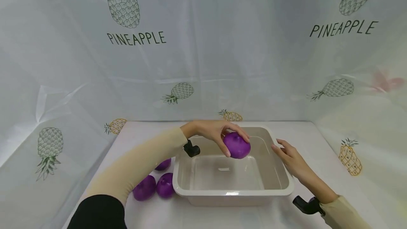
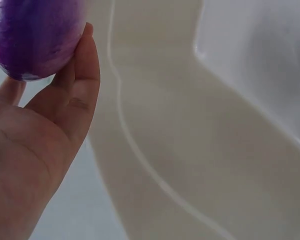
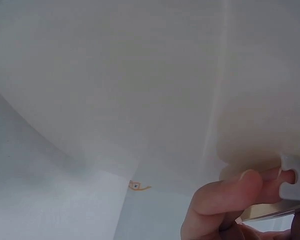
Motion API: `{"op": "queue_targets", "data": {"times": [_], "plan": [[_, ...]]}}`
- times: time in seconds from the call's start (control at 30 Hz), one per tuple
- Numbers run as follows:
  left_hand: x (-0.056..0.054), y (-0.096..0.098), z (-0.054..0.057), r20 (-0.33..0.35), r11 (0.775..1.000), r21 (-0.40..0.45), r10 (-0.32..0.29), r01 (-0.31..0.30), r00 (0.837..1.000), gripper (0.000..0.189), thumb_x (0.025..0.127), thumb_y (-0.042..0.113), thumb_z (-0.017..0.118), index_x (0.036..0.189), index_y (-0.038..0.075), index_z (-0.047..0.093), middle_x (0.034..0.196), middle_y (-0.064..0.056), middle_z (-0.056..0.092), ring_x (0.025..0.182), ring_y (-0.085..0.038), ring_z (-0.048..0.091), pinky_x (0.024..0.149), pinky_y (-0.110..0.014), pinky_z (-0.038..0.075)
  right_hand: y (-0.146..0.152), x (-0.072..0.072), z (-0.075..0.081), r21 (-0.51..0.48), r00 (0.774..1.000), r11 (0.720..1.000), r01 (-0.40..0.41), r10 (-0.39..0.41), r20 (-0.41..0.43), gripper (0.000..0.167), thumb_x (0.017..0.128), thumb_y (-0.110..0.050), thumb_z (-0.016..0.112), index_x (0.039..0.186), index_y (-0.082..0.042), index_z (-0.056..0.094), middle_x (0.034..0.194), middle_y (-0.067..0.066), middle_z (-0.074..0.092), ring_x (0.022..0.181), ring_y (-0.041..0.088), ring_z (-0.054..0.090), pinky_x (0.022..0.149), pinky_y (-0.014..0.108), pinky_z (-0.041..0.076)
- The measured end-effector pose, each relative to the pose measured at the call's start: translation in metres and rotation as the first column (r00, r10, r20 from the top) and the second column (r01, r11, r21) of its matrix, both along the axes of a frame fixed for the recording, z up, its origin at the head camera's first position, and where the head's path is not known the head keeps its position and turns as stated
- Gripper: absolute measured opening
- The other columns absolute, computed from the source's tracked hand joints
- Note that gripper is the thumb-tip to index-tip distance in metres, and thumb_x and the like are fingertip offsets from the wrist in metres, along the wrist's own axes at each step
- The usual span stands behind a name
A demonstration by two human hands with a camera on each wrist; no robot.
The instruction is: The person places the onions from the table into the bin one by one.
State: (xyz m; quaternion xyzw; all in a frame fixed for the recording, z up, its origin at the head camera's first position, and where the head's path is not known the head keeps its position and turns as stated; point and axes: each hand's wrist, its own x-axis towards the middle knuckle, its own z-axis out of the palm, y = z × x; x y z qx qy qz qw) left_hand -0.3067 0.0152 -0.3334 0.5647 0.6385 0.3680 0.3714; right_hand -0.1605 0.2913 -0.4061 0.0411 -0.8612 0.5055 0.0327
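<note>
My left hand (image 1: 213, 130) grips a purple onion (image 1: 236, 146), fingers over its top and thumb at its near side. It is held over the opening of a beige plastic basin (image 1: 235, 198). Up close in the left wrist view, the onion (image 2: 37, 37) looks glossy and streaked, with the basin wall (image 2: 155, 125) beyond it. On the basin's right side, my right hand (image 1: 294, 160) holds the rim. The right wrist view has its curled fingers (image 3: 220, 197) at the rim's edge, against the outer wall (image 3: 115, 85). No onion shows on the basin floor.
Several more purple onions (image 1: 144, 188) lie on the white table (image 1: 152, 218) left of the basin, one partly behind my left sleeve (image 1: 140, 162). A pale curtain (image 1: 203, 56) with pineapple prints hangs behind the table and along both sides.
</note>
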Motion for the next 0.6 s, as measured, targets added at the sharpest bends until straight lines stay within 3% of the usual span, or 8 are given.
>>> {"op": "queue_targets", "data": {"times": [0.1, 0.3, 0.5, 0.6], "plan": [[0.003, 0.011, -0.009, 0.026, 1.000, -0.019, -0.011, 0.012, 1.000, 0.065, 0.076, 0.001, 0.086, 0.135, 0.006, 0.060, 0.142, 0.003, 0.053, 0.127, -0.011, 0.048, 0.097, -0.035, 0.052, 0.000, -0.001, 0.000, 0.008, 1.000, 1.000, 0.003, -0.003, 0.001, 0.046, 0.106, -0.019, 0.049, 0.141, 0.011, 0.039, 0.113, 0.034, 0.064, 0.089, 0.035, 0.069, 0.065, 0.034, 0.060], [0.010, 0.031, -0.028, 0.057, 0.997, -0.038, -0.068, 0.070, 0.996, 0.064, 0.075, -0.002, 0.085, 0.134, 0.002, 0.059, 0.141, -0.002, 0.053, 0.128, -0.008, 0.046, 0.098, -0.032, 0.050, 0.000, -0.001, -0.001, 0.040, 1.000, 0.999, 0.003, -0.004, 0.005, 0.048, 0.107, -0.020, 0.048, 0.142, 0.011, 0.038, 0.118, 0.036, 0.061, 0.096, 0.040, 0.068, 0.069, 0.040, 0.060], [0.021, 0.048, -0.043, -0.041, 0.989, -0.116, -0.094, 0.089, 0.995, 0.067, 0.074, 0.007, 0.089, 0.135, 0.011, 0.061, 0.135, 0.013, 0.055, 0.125, 0.000, 0.047, 0.099, -0.023, 0.047, 0.000, -0.001, -0.001, 0.064, 1.000, 0.998, 0.007, -0.007, 0.010, 0.050, 0.107, -0.021, 0.047, 0.144, 0.011, 0.036, 0.122, 0.037, 0.059, 0.101, 0.042, 0.067, 0.073, 0.042, 0.060], [0.026, 0.055, -0.052, -0.026, 0.985, -0.144, -0.105, 0.100, 0.994, 0.068, 0.074, 0.006, 0.089, 0.135, 0.011, 0.062, 0.136, 0.011, 0.058, 0.123, 0.000, 0.049, 0.099, -0.021, 0.045, -0.001, -0.001, -0.001, 0.061, 1.000, 0.998, 0.007, -0.008, 0.012, 0.050, 0.107, -0.021, 0.047, 0.144, 0.011, 0.036, 0.121, 0.037, 0.060, 0.100, 0.040, 0.067, 0.073, 0.040, 0.060]]}}
